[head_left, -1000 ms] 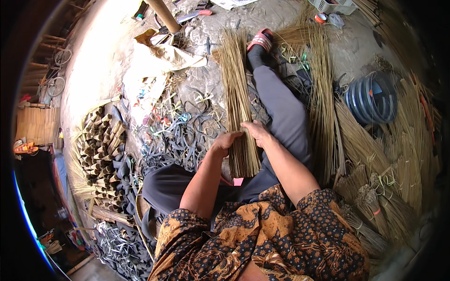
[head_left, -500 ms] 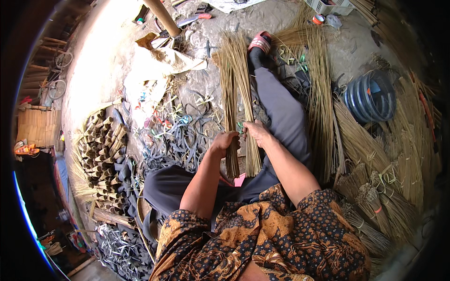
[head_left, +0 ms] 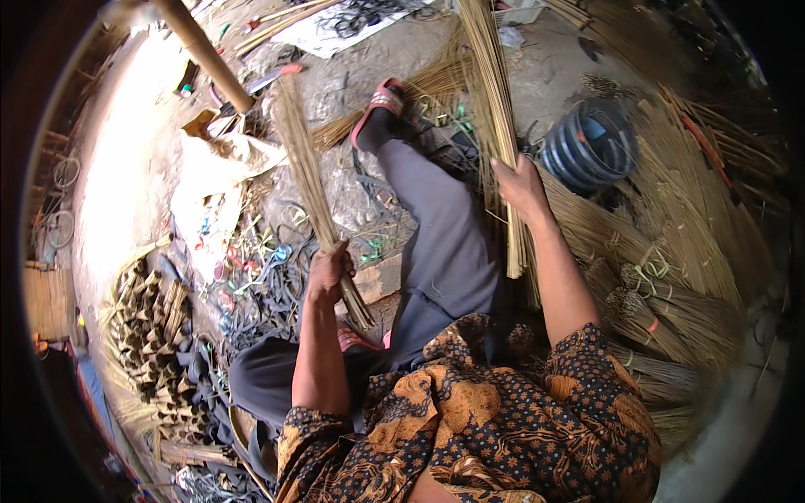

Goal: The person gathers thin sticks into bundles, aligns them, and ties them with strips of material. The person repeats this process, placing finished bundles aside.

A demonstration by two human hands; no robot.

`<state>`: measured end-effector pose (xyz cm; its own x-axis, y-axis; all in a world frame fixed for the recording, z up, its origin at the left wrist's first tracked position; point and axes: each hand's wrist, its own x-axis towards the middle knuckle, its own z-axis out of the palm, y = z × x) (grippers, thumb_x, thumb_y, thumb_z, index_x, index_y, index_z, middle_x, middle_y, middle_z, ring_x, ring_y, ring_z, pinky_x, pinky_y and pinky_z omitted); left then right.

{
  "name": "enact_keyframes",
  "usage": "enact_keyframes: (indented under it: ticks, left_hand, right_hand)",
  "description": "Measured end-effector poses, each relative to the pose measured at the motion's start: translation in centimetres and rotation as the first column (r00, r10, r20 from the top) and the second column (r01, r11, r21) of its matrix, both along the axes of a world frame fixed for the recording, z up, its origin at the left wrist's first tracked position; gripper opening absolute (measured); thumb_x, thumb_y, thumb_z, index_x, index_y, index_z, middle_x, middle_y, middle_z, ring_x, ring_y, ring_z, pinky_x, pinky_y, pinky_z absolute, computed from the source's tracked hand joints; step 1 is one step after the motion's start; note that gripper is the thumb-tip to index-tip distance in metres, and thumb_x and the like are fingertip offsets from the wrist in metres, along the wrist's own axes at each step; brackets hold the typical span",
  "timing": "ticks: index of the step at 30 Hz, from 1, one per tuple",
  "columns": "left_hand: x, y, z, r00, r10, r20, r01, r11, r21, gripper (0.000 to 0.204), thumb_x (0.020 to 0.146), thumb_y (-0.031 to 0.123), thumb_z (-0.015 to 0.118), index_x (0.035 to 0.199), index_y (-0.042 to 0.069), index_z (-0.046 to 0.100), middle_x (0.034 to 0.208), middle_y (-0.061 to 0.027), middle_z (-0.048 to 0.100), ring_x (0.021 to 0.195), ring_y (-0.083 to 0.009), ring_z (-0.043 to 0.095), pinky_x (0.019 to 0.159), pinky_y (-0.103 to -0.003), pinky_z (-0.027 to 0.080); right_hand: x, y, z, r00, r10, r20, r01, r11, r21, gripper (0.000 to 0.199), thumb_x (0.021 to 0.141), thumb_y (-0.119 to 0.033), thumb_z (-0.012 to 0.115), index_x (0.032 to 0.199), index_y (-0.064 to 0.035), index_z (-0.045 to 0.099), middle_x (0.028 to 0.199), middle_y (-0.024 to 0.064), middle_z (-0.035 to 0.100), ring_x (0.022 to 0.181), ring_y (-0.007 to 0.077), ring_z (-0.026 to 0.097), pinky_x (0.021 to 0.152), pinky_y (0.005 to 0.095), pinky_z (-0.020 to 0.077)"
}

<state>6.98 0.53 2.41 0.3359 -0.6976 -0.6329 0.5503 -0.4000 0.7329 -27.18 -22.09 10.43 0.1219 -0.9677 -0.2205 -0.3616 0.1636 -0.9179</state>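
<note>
My left hand [head_left: 329,272] is closed round the lower part of a bundle of thin straw-coloured sticks [head_left: 306,168], which leans up and away to the left. My right hand [head_left: 524,191] grips a second, longer stick bundle [head_left: 495,92], held beyond my outstretched leg, its upper end leaving the top of the view. The two bundles are well apart. More loose sticks [head_left: 436,80] lie on the ground by my sandalled foot [head_left: 384,109]. Green strips [head_left: 377,245] lie on the floor between my left hand and my leg.
At the left is a stack of tied stick bundles [head_left: 151,327], with dark rubber strips [head_left: 272,298] strewn beside it. A ribbed dark tub [head_left: 591,142] and more bundles [head_left: 671,222] lie at the right. A wooden post [head_left: 205,54] and a knife [head_left: 272,77] are far left.
My hands were close together with the bundles side by side and a green strip at the fingers. Now they are apart, the right hand's bundle carried right across my leg. The view has shifted right.
</note>
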Motion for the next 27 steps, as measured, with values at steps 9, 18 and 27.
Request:
enact_keyframes:
  ticks: [9, 18, 27]
  left_hand:
    - [-1.2, -0.3, 8.9, 0.972, -0.091, 0.219, 0.134, 0.972, -0.191, 0.025, 0.097, 0.026, 0.076, 0.089, 0.01, 0.058, 0.063, 0.0024, 0.051, 0.05, -0.0107, 0.051, 0.048, -0.027, 0.045]
    - [-5.2, -0.8, 12.9, 0.843, -0.471, 0.261, 0.53, 0.811, -0.248, 0.027, 0.092, 0.023, 0.082, 0.097, 0.007, 0.06, 0.068, 0.0031, 0.056, 0.055, -0.0086, 0.057, 0.048, -0.025, 0.048]
    - [-5.9, -1.3, 12.0, 0.693, 0.017, 0.72, 0.402, 0.82, -0.407, 0.038, 0.084, 0.015, 0.079, 0.114, -0.002, 0.063, 0.085, -0.0071, 0.07, 0.074, -0.012, 0.062, 0.067, -0.032, 0.052]
  right_hand:
    - [-9.6, 4.2, -9.4, 0.595, 0.089, -0.798, 0.172, 0.957, 0.235, 0.07, 0.095, -0.04, 0.07, 0.144, 0.0055, 0.05, 0.141, 0.0329, 0.057, 0.132, 0.0425, 0.057, 0.111, 0.047, 0.0444]
    - [9.2, 4.6, 8.1, 0.851, 0.259, 0.458, -0.141, 0.951, -0.275, 0.08, 0.094, -0.043, 0.078, 0.146, 0.009, 0.046, 0.137, 0.0275, 0.061, 0.128, 0.0336, 0.061, 0.105, 0.0486, 0.0513]
    - [20.9, 11.2, 12.5, 0.709, 0.458, 0.536, -0.232, 0.87, -0.435, 0.024, 0.102, -0.024, 0.069, 0.106, 0.0, 0.074, 0.064, -0.0007, 0.061, 0.056, 0.0073, 0.056, 0.051, 0.0287, 0.0433]
